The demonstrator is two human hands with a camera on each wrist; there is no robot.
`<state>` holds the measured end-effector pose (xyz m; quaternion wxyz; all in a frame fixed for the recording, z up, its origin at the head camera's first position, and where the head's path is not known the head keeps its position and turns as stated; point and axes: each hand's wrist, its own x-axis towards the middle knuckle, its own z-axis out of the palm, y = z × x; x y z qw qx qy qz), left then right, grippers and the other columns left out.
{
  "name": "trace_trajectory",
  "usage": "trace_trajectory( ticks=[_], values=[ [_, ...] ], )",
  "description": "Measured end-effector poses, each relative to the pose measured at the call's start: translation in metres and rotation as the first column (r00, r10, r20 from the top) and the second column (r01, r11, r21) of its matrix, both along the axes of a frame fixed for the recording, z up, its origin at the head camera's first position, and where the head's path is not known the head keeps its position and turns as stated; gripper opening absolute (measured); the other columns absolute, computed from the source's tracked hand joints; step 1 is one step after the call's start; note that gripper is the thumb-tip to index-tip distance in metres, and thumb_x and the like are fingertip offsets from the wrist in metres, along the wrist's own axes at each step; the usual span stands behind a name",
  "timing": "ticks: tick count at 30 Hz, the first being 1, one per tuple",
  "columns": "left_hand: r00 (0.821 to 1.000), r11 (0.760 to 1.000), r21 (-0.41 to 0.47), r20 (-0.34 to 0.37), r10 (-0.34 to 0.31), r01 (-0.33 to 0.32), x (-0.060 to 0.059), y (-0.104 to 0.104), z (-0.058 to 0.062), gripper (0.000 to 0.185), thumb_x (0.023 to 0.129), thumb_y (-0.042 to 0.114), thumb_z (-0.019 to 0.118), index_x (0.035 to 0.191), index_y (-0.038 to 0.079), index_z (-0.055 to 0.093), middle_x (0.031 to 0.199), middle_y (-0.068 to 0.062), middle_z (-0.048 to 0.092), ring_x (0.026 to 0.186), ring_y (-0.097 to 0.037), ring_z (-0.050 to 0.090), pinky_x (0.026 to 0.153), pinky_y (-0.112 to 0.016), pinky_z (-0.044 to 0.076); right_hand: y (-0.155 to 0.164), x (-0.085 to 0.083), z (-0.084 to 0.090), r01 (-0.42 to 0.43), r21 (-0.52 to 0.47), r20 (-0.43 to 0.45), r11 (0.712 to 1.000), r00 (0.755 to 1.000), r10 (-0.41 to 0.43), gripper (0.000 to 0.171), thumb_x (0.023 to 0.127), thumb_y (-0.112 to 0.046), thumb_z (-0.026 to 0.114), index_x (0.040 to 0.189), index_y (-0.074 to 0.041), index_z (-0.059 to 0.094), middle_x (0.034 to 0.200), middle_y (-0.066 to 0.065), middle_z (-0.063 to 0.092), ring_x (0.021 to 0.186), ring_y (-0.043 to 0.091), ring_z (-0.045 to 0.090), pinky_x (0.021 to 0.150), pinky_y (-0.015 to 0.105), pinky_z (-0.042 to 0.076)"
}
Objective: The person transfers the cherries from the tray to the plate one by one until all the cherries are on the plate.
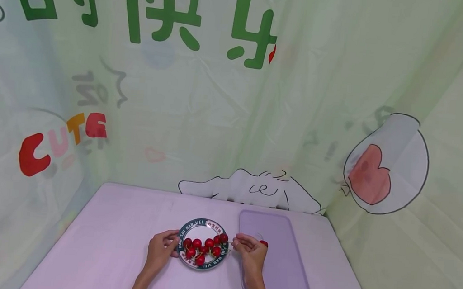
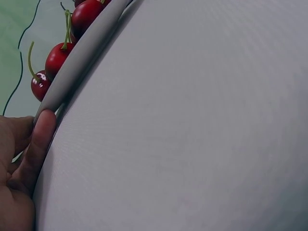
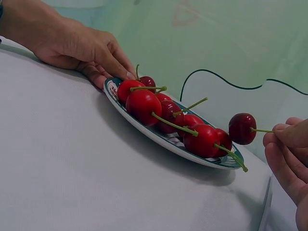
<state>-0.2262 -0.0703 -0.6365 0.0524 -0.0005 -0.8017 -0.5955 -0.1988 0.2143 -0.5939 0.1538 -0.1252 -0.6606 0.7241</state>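
A round plate (image 1: 185, 230) with a dark green lettered rim bears several red cherries (image 3: 143, 107) with green stems. My left hand (image 1: 160, 250) grips the plate's left edge, a finger (image 2: 44, 130) low against the underside of the rim in the left wrist view. By its stem, my right hand (image 3: 291, 154) pinches a dark red cherry (image 3: 242, 128) between thumb and fingertips. That cherry hangs at the plate's right edge, close beside the other cherries. From the head, the right hand lies between the plate and a purple tray.
The purple rectangular tray (image 1: 282, 271) lies on the right of the pale table (image 1: 118, 235). One cherry (image 1: 263, 243) shows on it, partly hidden behind the right hand. A printed curtain (image 1: 201, 115) hangs behind the table and along both sides.
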Motion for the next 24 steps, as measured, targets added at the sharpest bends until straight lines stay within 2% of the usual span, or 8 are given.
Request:
trace_trajectory(
  ticks=[4, 12, 16, 20, 24],
  values=[
    [1.0, 1.0, -0.004, 0.015, 0.0, 0.0, 0.0002, -0.0004, 0.0, 0.032, 0.105, 0.008, 0.072, 0.137, 0.002, 0.073, 0.111, -0.016, 0.077, 0.059, -0.01, 0.07, 0.058, -0.019, 0.061, 0.0001, 0.0001, -0.0008, -0.002, 0.002, 0.01, 1.0, 1.0, 0.002, 0.024, 0.094, 0.009, 0.079, 0.118, 0.012, 0.076, 0.102, 0.019, 0.083, 0.079, 0.016, 0.082, 0.077, 0.022, 0.068],
    [1.0, 1.0, -0.007, 0.02, 0.007, -0.007, -0.0031, -0.0008, -0.0037, 0.032, 0.106, 0.009, 0.072, 0.137, 0.004, 0.073, 0.111, -0.016, 0.076, 0.058, -0.011, 0.07, 0.058, -0.018, 0.061, -0.001, -0.0035, -0.0022, -0.01, 0.006, -0.027, 1.0, 1.0, 0.01, 0.025, 0.092, 0.007, 0.081, 0.116, 0.012, 0.077, 0.099, 0.016, 0.083, 0.078, 0.015, 0.081, 0.077, 0.022, 0.068],
    [1.0, 1.0, -0.004, -0.002, 0.008, -0.008, -0.003, -0.0007, -0.005, 0.032, 0.105, 0.009, 0.072, 0.136, 0.003, 0.074, 0.111, -0.016, 0.076, 0.057, -0.01, 0.069, 0.058, -0.018, 0.061, -0.0022, -0.0049, -0.0022, -0.016, 0.001, -0.054, 1.0, 0.998, 0.016, 0.025, 0.091, 0.009, 0.082, 0.115, 0.014, 0.076, 0.097, 0.016, 0.083, 0.076, 0.013, 0.081, 0.075, 0.022, 0.068],
    [0.999, 1.0, -0.012, -0.03, 0.011, -0.012, -0.0022, -0.0005, -0.0039, 0.031, 0.105, 0.008, 0.072, 0.135, 0.001, 0.074, 0.109, -0.017, 0.076, 0.057, -0.009, 0.068, 0.057, -0.018, 0.061, -0.0042, -0.0042, 0.0014, -0.03, -0.013, -0.075, 0.999, 0.997, 0.028, 0.026, 0.09, 0.012, 0.081, 0.115, 0.018, 0.074, 0.096, 0.02, 0.083, 0.076, 0.012, 0.08, 0.074, 0.024, 0.069],
    [1.0, 1.0, -0.012, -0.013, 0.016, -0.016, -0.0007, 0.0, -0.0006, 0.031, 0.105, 0.008, 0.072, 0.136, 0.002, 0.074, 0.11, -0.016, 0.077, 0.058, -0.009, 0.068, 0.057, -0.018, 0.061, -0.0055, -0.0036, 0.0043, -0.046, -0.025, -0.063, 0.999, 0.997, 0.045, 0.027, 0.089, 0.014, 0.08, 0.116, 0.018, 0.073, 0.1, 0.024, 0.082, 0.08, 0.011, 0.081, 0.076, 0.024, 0.068]
  ],
)
